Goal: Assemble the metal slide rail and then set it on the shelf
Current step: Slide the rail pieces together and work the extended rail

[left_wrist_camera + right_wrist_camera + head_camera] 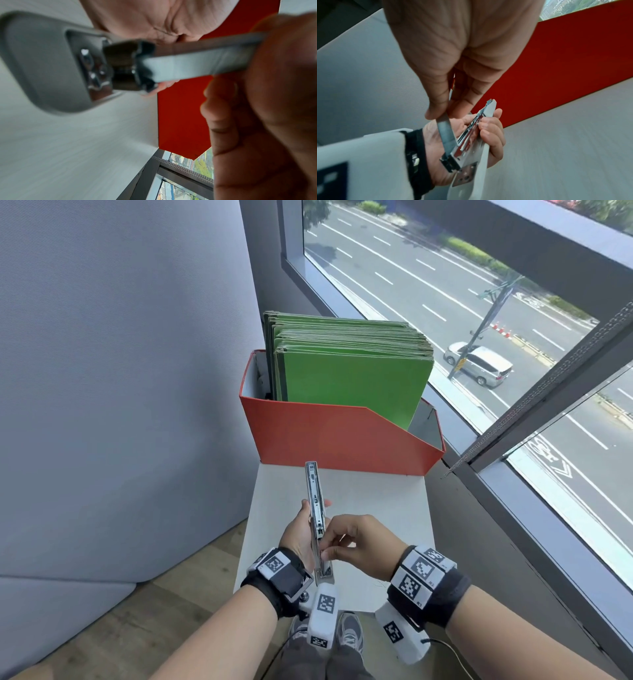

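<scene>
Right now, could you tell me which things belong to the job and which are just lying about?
In the job: slide rail, inner strip, left hand, right hand, white shelf.
Lying about: red box, green folders.

The slide rail (pixel 317 508) is a long, narrow silver metal channel held on edge above the white shelf (pixel 376 501), pointing away toward the far end. A thinner inner strip (pixel 446 129) sits at its near end, angled out of the channel, with a dark end piece.
</scene>
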`<state>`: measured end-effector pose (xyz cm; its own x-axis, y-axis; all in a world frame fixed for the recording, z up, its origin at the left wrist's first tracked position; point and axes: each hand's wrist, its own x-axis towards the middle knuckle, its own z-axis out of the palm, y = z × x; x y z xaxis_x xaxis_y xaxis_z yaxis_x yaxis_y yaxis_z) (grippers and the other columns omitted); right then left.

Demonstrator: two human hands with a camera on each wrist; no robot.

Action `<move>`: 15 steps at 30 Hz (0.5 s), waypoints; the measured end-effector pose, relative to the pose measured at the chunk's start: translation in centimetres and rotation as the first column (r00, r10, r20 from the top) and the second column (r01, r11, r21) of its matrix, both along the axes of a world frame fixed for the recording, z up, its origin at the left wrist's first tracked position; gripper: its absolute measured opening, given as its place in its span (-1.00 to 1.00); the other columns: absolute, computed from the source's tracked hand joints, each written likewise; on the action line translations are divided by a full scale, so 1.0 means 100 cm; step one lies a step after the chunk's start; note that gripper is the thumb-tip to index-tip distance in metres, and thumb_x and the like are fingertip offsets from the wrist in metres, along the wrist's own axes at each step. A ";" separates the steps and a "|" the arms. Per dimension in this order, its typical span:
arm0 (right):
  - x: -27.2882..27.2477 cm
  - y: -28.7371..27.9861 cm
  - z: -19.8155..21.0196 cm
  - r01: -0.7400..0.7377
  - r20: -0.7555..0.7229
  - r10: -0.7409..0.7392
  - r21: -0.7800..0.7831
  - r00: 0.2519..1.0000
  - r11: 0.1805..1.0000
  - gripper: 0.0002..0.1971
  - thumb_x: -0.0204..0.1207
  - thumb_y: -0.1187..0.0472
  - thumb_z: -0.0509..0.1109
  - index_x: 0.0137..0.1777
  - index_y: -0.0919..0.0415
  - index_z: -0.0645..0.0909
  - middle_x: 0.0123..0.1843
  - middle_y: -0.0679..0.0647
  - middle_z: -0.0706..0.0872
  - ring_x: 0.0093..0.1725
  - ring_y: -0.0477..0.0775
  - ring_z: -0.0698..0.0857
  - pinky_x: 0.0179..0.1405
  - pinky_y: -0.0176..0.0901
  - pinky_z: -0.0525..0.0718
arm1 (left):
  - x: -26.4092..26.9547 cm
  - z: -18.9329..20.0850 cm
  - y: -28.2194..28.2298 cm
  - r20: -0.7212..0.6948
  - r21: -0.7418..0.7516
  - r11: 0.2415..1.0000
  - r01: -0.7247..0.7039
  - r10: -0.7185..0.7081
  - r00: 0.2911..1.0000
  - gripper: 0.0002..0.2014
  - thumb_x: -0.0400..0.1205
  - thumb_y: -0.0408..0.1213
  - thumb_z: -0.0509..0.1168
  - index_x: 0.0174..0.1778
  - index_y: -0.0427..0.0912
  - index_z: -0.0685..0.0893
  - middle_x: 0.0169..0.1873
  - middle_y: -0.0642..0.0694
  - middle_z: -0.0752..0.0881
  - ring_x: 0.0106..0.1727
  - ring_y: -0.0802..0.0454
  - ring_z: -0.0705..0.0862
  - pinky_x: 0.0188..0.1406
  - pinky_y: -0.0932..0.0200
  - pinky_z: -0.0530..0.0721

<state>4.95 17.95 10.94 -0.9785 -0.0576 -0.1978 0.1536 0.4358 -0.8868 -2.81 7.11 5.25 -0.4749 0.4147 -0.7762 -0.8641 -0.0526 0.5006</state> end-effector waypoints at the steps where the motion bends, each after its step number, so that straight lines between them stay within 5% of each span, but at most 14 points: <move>1: 0.001 -0.001 0.001 -0.004 -0.023 0.004 -0.001 1.000 1.000 -0.93 0.38 0.34 0.53 -0.21 0.19 0.70 -0.17 0.14 0.78 -0.23 -0.07 0.70 -0.15 -0.39 0.66 | -0.001 -0.001 0.000 0.004 -0.004 1.000 0.006 -0.006 1.000 -0.49 0.68 0.17 -0.08 0.11 -0.12 0.62 -0.42 -0.15 0.46 -0.40 -0.09 0.50 -0.36 0.11 0.55; 9: -0.001 -0.004 -0.003 0.091 -0.047 -0.090 0.032 0.995 0.995 -0.96 0.42 0.34 0.49 -0.17 0.25 0.69 -0.26 0.10 0.73 -0.25 0.04 0.67 -0.17 -0.23 0.65 | -0.003 -0.011 0.000 -0.006 0.008 0.999 0.043 -0.043 0.999 -0.51 0.69 0.16 -0.09 0.04 -0.10 0.64 -0.35 -0.21 0.67 -0.47 -0.08 0.72 -0.49 0.21 0.68; 15: -0.008 0.000 -0.007 0.076 0.052 -0.078 0.052 0.996 0.996 -0.99 0.42 0.35 0.48 -0.18 0.27 0.71 -0.33 0.00 0.70 -0.27 0.01 0.69 -0.14 -0.15 0.69 | 0.000 -0.009 0.002 -0.022 -0.050 0.998 0.043 -0.044 0.999 -0.49 0.68 0.17 -0.06 0.07 -0.09 0.69 -0.33 -0.20 0.70 -0.29 -0.12 0.68 -0.28 0.11 0.61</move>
